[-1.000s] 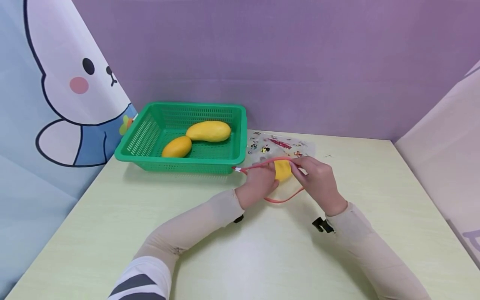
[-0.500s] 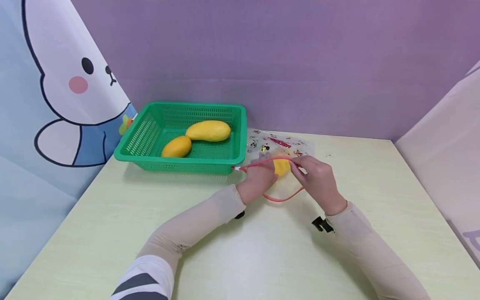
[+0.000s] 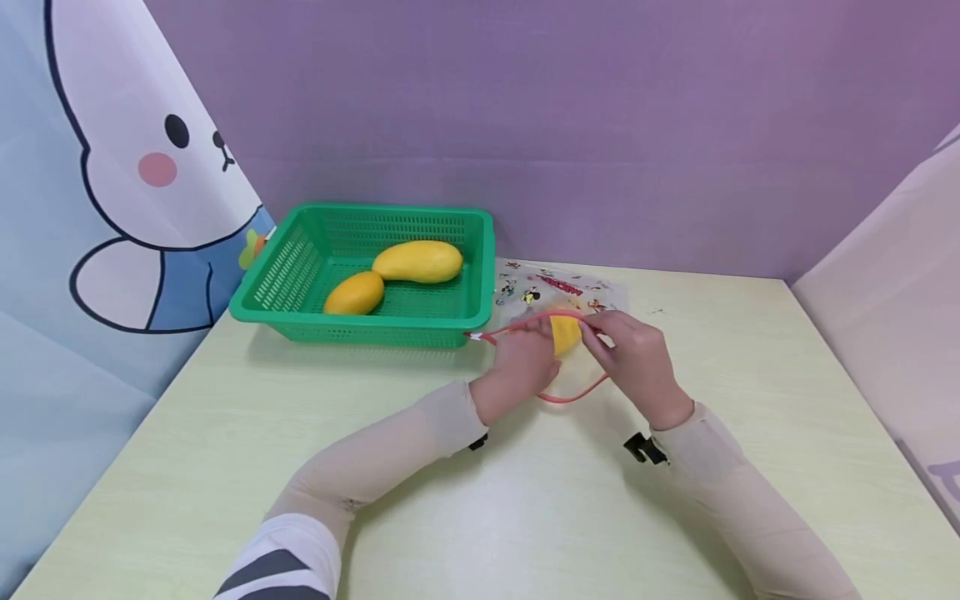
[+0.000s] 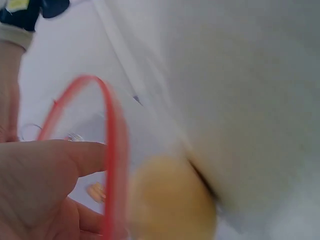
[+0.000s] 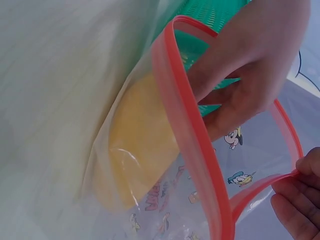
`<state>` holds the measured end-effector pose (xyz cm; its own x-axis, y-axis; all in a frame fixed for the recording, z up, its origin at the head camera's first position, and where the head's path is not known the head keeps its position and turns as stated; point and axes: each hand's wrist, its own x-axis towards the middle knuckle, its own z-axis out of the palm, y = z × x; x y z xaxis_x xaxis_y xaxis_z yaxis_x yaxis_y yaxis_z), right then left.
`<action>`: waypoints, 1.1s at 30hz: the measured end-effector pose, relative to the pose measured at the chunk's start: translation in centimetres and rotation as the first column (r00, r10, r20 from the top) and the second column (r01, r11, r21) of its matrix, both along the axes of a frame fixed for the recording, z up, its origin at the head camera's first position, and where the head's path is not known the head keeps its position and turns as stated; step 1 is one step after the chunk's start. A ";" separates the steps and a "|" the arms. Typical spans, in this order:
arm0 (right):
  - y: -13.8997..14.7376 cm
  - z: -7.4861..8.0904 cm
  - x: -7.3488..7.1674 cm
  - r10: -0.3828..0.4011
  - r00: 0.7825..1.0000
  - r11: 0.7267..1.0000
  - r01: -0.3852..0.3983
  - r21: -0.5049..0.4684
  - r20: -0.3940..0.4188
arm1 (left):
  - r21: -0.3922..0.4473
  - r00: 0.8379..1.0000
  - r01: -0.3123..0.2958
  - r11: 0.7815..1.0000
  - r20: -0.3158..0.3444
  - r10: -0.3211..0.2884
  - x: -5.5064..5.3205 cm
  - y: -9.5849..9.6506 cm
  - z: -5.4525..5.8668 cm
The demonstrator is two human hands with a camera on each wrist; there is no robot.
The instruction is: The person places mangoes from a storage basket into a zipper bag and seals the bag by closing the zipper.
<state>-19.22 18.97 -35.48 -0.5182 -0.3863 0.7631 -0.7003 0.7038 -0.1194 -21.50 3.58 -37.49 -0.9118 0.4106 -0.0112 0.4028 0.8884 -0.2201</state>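
Observation:
A clear zip bag (image 3: 561,283) with cartoon prints and a red zip edge lies right of the green basket, its mouth spread wide. One yellow mango (image 5: 142,135) is inside it, seen through the plastic in the right wrist view. My left hand (image 3: 522,362) reaches into the mouth, fingers extended beside the mango's near end; in the left wrist view a gap shows between the fingers (image 4: 90,157) and the mango. The fingertips are partly hidden behind the red edge (image 5: 192,125). My right hand (image 3: 633,362) pinches the red edge between thumb and fingers.
Left of the bag stands a green basket (image 3: 375,321) with two more mangoes, a longer mango (image 3: 417,262) and a shorter mango (image 3: 355,293). Behind the pale table (image 3: 525,517) hangs a purple cloth (image 3: 525,125). A cartoon curtain (image 3: 45,292) borders the left.
My left hand has shifted slightly at the bag's mouth, back and then to the right. The right hand and basket have stayed put.

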 end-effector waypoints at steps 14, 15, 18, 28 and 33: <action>0.2 0.0 0.1 -0.017 1.000 1.000 0.017 0.012 0.004 | 0.066 0.969 0.241 0.968 -0.071 -0.236 3.7 -1.4 1.7; 0.2 -0.1 0.1 -0.016 1.000 1.000 0.016 0.012 0.005 | 0.072 0.962 0.264 0.962 -0.088 -0.258 3.9 -1.6 1.8; 0.2 -0.1 0.0 -0.012 1.000 1.000 0.012 0.008 0.000 | 0.093 0.944 0.318 0.943 -0.124 -0.306 4.4 -2.2 2.0; 0.2 -0.2 0.0 -0.010 1.000 1.000 0.010 0.003 0.014 | 0.275 0.860 0.509 0.816 -0.196 -0.471 4.7 -4.9 2.9; 0.2 -0.3 -0.1 -0.001 1.000 1.000 0.001 0.000 0.003 | 0.347 0.799 0.599 0.722 -0.314 -0.513 4.2 -6.6 3.8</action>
<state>-19.34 19.17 -35.79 -0.5206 -0.3854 0.7618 -0.6991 0.7047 -0.1213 -17.31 -2.99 -33.71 -0.4830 0.7689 0.4189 0.8435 0.5370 -0.0132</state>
